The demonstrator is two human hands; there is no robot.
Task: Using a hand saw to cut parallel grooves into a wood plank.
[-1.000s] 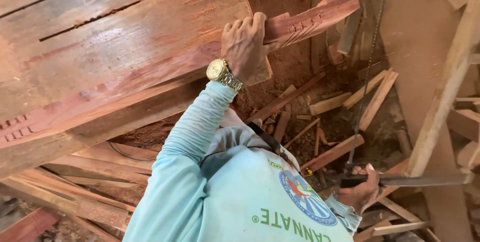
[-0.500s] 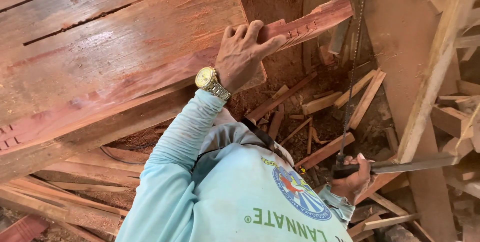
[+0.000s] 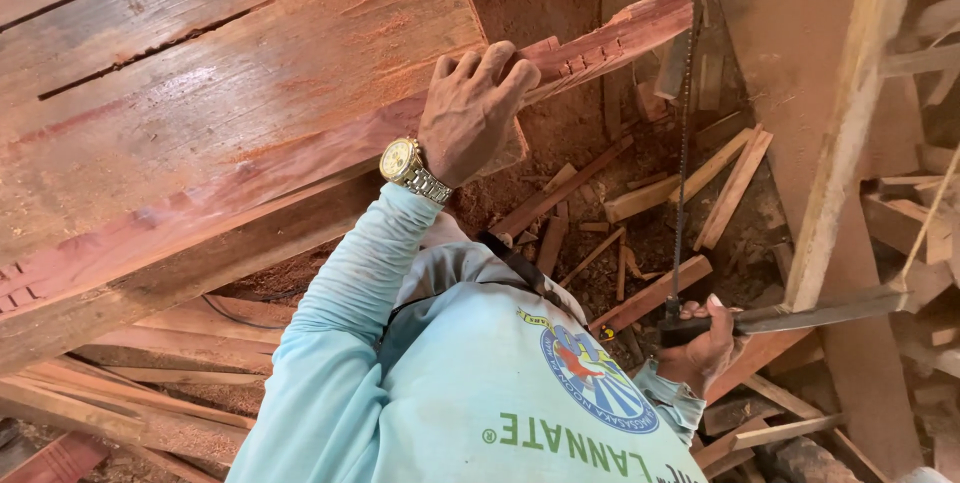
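The left hand (image 3: 470, 113), wearing a gold watch (image 3: 408, 167), reaches up with fingers curled over a thin red strip (image 3: 610, 43) splitting off a big red plank (image 3: 230, 113), whose left end is cut off by the frame. The right hand (image 3: 700, 343), partly hidden behind the pale blue shirt (image 3: 480, 403), is clenched around a machete (image 3: 800, 315) handle, low over wood scraps (image 3: 650, 203) on the sawdust floor.

A long reddish wooden strip (image 3: 600, 43), rough and splintered at its tip, runs along the edge of a wide red plank (image 3: 220, 103), pointing toward two o'clock. At four o'clock, a dark-handled blade (image 3: 800, 315) lies nearly level.
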